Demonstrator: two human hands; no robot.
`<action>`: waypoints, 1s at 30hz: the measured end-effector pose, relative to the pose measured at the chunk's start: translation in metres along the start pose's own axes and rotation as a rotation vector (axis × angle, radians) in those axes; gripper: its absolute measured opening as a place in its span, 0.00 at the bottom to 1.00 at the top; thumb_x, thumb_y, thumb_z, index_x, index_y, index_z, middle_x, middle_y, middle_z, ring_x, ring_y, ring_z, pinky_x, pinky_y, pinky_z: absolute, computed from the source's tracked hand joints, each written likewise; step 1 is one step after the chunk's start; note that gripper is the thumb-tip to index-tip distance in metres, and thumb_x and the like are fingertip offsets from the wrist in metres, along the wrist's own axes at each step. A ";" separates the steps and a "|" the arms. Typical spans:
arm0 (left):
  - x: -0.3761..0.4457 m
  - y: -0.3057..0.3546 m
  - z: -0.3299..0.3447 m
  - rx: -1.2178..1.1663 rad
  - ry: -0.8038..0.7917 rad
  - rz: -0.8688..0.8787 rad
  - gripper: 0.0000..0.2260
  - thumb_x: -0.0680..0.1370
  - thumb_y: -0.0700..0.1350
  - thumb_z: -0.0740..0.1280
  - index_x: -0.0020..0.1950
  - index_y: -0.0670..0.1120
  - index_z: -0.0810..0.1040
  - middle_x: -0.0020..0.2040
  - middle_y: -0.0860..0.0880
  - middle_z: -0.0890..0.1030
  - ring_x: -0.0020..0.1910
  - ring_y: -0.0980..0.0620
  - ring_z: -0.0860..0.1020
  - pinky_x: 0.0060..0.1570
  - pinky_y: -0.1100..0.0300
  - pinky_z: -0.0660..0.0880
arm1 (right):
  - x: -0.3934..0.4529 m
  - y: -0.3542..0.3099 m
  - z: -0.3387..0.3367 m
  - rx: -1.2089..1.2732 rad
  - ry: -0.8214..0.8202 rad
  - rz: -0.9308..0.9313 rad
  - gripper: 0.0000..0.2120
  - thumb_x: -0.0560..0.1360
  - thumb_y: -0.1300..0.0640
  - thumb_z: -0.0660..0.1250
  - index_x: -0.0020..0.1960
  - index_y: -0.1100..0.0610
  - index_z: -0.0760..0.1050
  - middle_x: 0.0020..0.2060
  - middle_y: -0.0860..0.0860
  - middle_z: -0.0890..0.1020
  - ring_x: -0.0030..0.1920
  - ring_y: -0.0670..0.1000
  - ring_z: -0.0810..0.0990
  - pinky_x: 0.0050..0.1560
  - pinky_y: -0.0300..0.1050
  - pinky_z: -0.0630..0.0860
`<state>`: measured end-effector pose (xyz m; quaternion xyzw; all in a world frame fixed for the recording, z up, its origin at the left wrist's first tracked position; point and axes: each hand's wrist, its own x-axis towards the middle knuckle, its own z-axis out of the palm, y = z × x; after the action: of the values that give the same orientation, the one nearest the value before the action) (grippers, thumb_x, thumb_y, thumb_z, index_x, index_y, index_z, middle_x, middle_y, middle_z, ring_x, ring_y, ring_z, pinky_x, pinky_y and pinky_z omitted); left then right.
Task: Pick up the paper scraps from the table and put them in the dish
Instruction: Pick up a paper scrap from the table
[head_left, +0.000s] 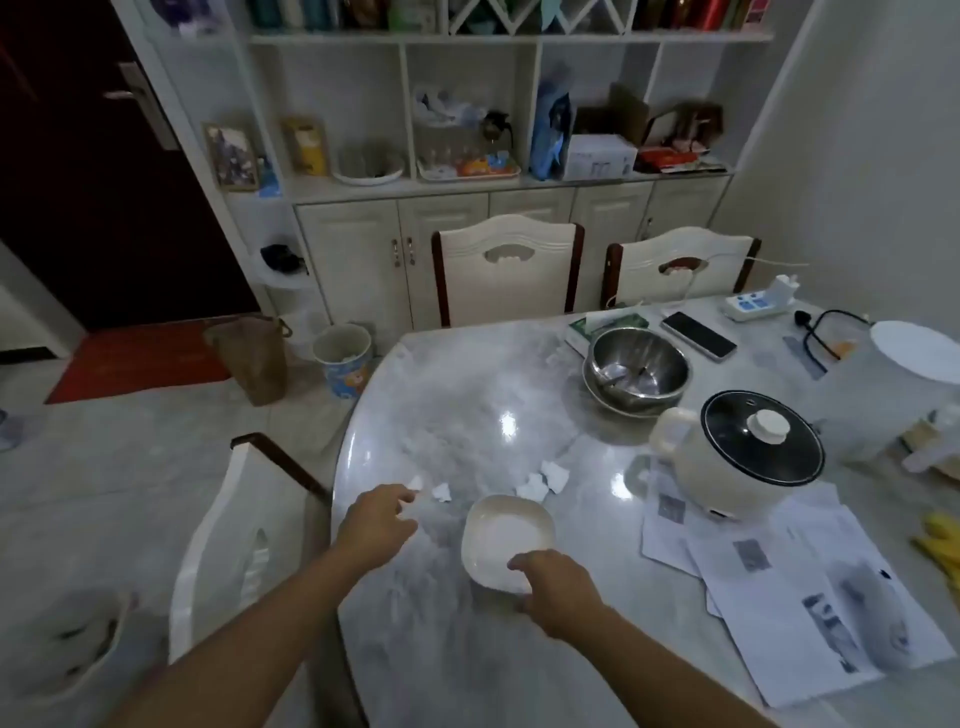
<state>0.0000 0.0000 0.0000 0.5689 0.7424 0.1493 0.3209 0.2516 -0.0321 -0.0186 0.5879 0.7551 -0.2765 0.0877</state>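
Gripping the dish (475, 525) by its near rim, right hand (558, 592) sits closest. Left hand (376, 525) reaches a paper scrap (415, 482) w/ fingertips; can't tell if pinched. 3 more scraps (530, 488) lie on surface (467, 405) just beyond dish.

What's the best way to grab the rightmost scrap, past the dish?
Pinch the scrap by its raised crumpled folds from above, thumb and forefinger. It lies loose on the smooth table, so the upstanding creases probably offer more purchase than its flat edges. Reach with the left hand, since the right hand grips the dish.
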 end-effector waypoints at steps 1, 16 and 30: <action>0.003 -0.002 0.003 -0.001 -0.022 -0.019 0.19 0.72 0.45 0.72 0.62 0.47 0.76 0.60 0.45 0.78 0.54 0.48 0.78 0.52 0.58 0.74 | 0.005 0.003 0.001 -0.023 -0.024 0.000 0.25 0.74 0.54 0.71 0.70 0.50 0.70 0.67 0.53 0.76 0.66 0.57 0.74 0.68 0.51 0.70; 0.037 -0.022 0.039 0.000 -0.094 -0.161 0.23 0.70 0.45 0.72 0.65 0.47 0.74 0.66 0.46 0.76 0.61 0.47 0.76 0.61 0.54 0.73 | 0.007 0.007 0.019 -0.374 -0.165 -0.228 0.14 0.75 0.71 0.60 0.60 0.65 0.74 0.55 0.65 0.80 0.54 0.66 0.80 0.56 0.59 0.76; 0.083 -0.016 0.046 0.025 0.123 -0.083 0.15 0.76 0.41 0.65 0.61 0.41 0.75 0.57 0.39 0.77 0.56 0.41 0.76 0.55 0.50 0.74 | -0.014 -0.005 0.022 -0.426 -0.296 -0.179 0.20 0.49 0.53 0.82 0.33 0.65 0.82 0.26 0.57 0.82 0.26 0.53 0.83 0.25 0.41 0.78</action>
<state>0.0054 0.0668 -0.0690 0.5314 0.7854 0.1612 0.2736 0.2464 -0.0566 -0.0292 0.4401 0.8242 -0.2011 0.2942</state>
